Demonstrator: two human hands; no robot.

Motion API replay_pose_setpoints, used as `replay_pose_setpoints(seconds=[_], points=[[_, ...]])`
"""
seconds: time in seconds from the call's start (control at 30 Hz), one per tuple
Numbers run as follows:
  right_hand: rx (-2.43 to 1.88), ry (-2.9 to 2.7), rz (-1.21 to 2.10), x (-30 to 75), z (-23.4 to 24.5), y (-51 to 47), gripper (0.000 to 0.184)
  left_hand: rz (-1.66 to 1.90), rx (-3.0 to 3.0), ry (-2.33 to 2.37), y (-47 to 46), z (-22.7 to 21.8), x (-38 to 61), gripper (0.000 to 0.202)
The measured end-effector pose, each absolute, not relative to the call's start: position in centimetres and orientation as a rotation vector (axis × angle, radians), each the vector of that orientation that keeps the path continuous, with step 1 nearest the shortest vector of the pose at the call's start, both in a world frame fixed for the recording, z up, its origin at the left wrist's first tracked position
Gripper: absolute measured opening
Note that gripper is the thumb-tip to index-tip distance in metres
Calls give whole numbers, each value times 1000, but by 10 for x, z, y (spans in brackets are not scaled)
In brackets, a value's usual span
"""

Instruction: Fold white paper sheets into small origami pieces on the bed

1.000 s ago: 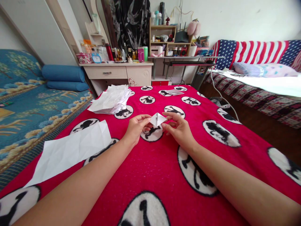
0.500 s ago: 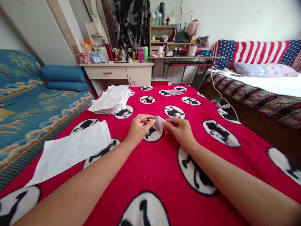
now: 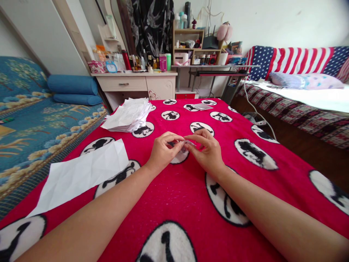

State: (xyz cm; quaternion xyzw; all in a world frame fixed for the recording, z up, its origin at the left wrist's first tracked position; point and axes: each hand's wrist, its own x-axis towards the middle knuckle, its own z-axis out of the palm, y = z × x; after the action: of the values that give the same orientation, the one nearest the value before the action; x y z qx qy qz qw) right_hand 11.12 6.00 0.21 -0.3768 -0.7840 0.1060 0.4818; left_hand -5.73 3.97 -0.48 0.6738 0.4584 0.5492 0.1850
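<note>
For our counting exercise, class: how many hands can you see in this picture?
2: the left hand and the right hand, close together over the red blanket, fingers around a small, mostly covered paper. No other hand shows.

So the folded paper [image 3: 188, 143] was a white diamond facing the camera a second ago, then half a second later looked narrower and tipped, and now it's mostly hidden, just a greyish sliver showing. Left grip [image 3: 165, 149] and right grip [image 3: 207, 150] have bunched in closer, index fingers now nearly meeting above the folded paper.
</note>
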Motion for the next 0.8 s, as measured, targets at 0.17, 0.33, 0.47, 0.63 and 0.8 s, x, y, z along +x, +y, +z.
replay_pose_setpoints(seconds=[0.17,0.33,0.47,0.63,0.8], points=[[-846,-1934,228,110,2,59,15,1539,1940,1310,35,0,-54,11],[-828,-1924,275,110,2,58,14,1529,1943,1327,34,2,-54,11],[-865,-1918,283,110,3,58,15,1560,1925,1363,36,-1,-56,11],[-896,-1940,263,109,3,57,16,1544,1949,1347,37,-2,-56,11],[-896,-1932,269,109,3,57,14,1528,1977,1359,37,-1,-56,12]])
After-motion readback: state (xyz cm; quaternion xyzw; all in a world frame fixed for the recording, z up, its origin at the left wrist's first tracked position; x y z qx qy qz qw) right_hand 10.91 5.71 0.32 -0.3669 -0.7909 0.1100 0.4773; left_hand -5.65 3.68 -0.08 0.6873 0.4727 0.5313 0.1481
